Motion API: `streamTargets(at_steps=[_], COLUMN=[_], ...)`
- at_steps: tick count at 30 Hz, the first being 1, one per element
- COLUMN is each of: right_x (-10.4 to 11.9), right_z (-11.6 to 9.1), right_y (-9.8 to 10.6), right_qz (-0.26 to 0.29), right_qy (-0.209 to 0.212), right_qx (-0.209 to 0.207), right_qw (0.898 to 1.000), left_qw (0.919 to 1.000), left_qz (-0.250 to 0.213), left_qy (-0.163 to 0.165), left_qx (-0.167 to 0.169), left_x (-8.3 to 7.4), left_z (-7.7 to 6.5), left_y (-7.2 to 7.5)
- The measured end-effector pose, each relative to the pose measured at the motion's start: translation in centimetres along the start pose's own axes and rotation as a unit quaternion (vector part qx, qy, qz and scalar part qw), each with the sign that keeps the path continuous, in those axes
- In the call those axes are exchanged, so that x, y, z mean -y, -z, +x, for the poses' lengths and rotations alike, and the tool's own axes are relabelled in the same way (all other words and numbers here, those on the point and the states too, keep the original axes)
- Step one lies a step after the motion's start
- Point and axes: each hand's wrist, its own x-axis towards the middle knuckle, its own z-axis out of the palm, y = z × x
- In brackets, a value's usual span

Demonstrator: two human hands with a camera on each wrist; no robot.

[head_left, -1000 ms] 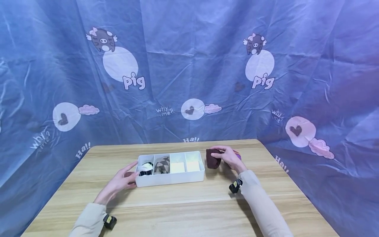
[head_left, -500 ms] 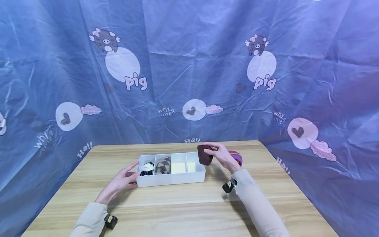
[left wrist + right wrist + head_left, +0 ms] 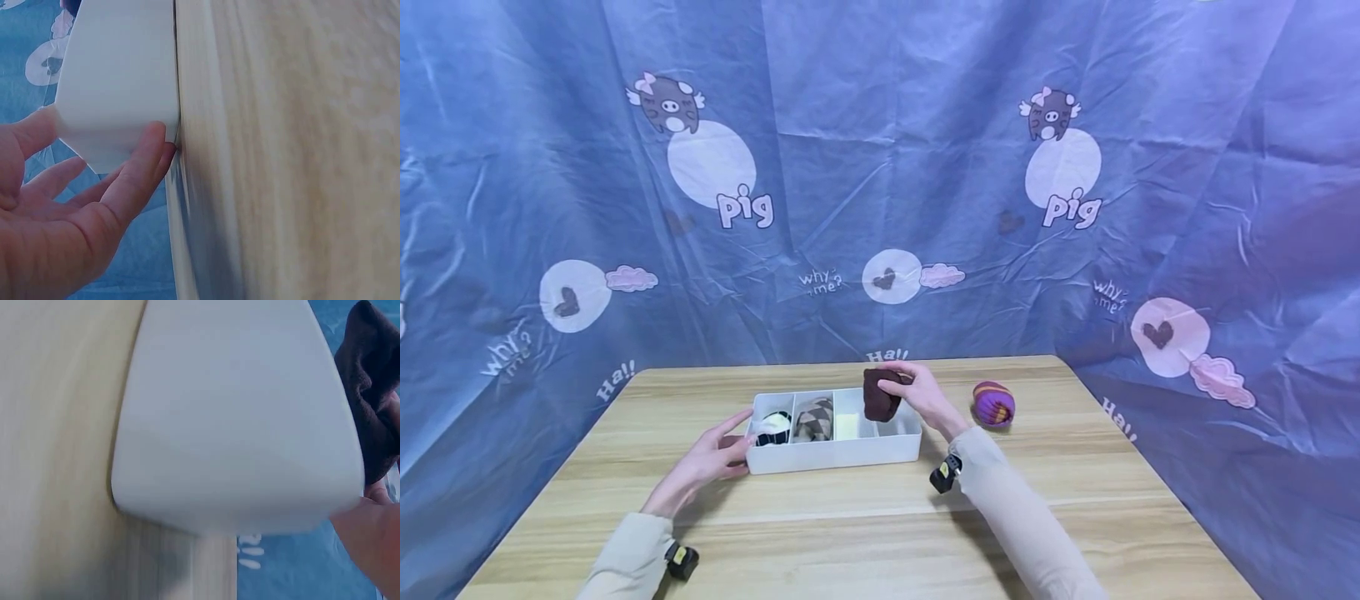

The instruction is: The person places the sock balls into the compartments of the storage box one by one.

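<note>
In the head view my right hand (image 3: pixel 917 396) pinches a dark brown rolled-up sock (image 3: pixel 880 395) above the two right-hand compartments of a long white divided box (image 3: pixel 835 455). In the right wrist view the brown sock (image 3: pixel 369 394) shows soft folds beyond the box's end wall (image 3: pixel 237 412). My left hand (image 3: pixel 703 462) rests against the box's left end. Its fingers (image 3: pixel 134 169) lie fairly straight along that end in the left wrist view. Inside the box are a black-and-white rolled sock (image 3: pixel 772 427) at the far left and a grey-brown checked one (image 3: pixel 814 419) beside it.
A purple rolled-up sock (image 3: pixel 993 404) with orange stripes lies on the wooden table (image 3: pixel 820 542), right of the box. A blue printed curtain (image 3: pixel 820 208) hangs behind the table and along both sides.
My right hand has carried the brown sock leftward from the table beside the box to over its right-hand compartments, uncovering the purple sock. My left hand stays at the box's end.
</note>
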Motion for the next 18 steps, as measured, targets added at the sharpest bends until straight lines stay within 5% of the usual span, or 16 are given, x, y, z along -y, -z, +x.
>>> streamTargets(at_steps=[18], right_x=[-0.5], right_z=[0.9], right_y=[-4.3], right_qz=[-0.032], right_qy=[0.027], right_qx=[0.030], right_qw=[0.999], left_qw=[1.0000], left_qz=[0.000], left_qy=[-0.003], left_qx=[0.001], left_x=[0.1], left_z=[-0.1], left_y=[-0.1])
